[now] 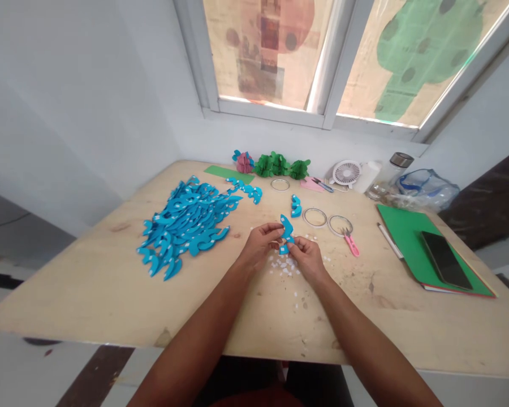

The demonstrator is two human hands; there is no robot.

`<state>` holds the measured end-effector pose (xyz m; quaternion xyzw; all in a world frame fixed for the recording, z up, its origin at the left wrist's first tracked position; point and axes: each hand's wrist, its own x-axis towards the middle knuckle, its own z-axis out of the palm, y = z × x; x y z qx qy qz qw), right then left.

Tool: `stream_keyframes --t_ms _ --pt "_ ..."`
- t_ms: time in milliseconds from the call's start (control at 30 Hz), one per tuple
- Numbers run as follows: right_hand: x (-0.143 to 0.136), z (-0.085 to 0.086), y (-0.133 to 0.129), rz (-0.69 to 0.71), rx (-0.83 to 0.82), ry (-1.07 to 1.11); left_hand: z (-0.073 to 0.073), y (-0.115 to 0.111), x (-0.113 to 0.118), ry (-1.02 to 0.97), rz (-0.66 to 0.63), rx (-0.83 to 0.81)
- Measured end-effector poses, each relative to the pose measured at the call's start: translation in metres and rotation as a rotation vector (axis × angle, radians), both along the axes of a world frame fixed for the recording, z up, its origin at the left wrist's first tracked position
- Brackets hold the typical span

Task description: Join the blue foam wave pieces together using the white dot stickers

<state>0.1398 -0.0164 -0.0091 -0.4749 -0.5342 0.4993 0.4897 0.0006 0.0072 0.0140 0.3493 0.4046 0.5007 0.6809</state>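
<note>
A blue curved piece (287, 227) with small white squares is held between both hands above the middle of the wooden table. My left hand (264, 239) pinches its left side, and my right hand (306, 254) grips its lower right part. White paper scraps (285, 265) lie on the table just under the hands. Beyond them rests a separate blue piece (296, 206). To the left spreads a large pile of similar blue pieces (186, 217), with a few more blue pieces (246, 189) behind it.
Right of the hands lie tape rolls (314, 217) and pink-handled snips (351, 244). Farther right, a phone (445, 260) rests on a green folder (401, 240). Along the wall stand green paper shapes (277, 164), a small white fan (346, 172) and a bottle (396, 165).
</note>
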Motion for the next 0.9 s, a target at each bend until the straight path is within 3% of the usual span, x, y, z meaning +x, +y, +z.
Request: stream_keyframes --t_ms 167,600,900 --pt "-0.0004 0.0013 -0.0015 0.018 0.019 -0.053 0.0057 -0.0026 0.0024 0.003 -0.054 0.019" --pt "-0.002 -0.0043 -0.0026 0.073 0.051 -0.103 0.0041 -0.0039 0.0051 -0.03 0.054 0.043" --pt "-0.0015 -0.0034 -0.0028 0.044 0.071 -0.115 0.0082 -0.0049 0.0027 -0.031 -0.038 0.019"
